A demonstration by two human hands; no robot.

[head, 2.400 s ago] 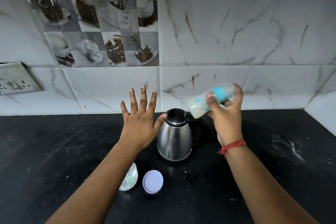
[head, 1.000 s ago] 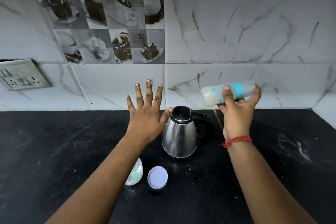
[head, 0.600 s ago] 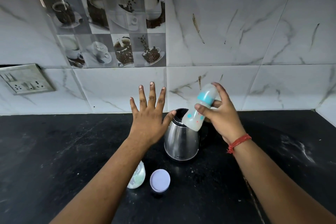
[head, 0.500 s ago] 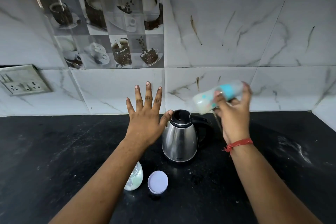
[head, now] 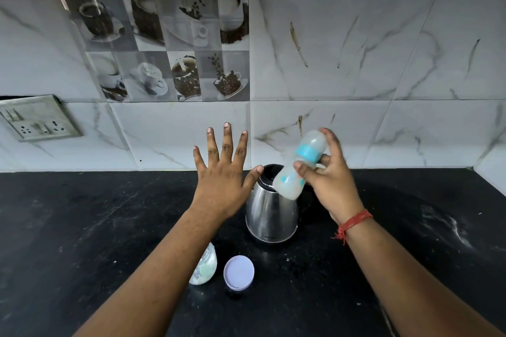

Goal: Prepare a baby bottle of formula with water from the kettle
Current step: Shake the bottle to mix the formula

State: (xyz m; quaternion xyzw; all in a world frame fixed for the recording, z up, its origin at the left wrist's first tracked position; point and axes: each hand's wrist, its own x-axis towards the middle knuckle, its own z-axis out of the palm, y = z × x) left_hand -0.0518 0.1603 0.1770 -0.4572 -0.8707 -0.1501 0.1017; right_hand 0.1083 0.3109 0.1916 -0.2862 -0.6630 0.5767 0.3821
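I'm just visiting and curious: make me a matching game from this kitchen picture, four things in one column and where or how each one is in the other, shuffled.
Things:
1. baby bottle
2. kettle
3. round lid
4. left hand

States:
A. lies flat on the black counter, in front of the kettle
B. fingers spread, holding nothing
C. tilted, gripped in the right hand
D. stands upright on the counter, between the two arms

Pairs: 1-C, 2-D, 3-A, 4-B

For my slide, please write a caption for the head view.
Right hand grips a capped baby bottle tilted above the kettle; left hand open.
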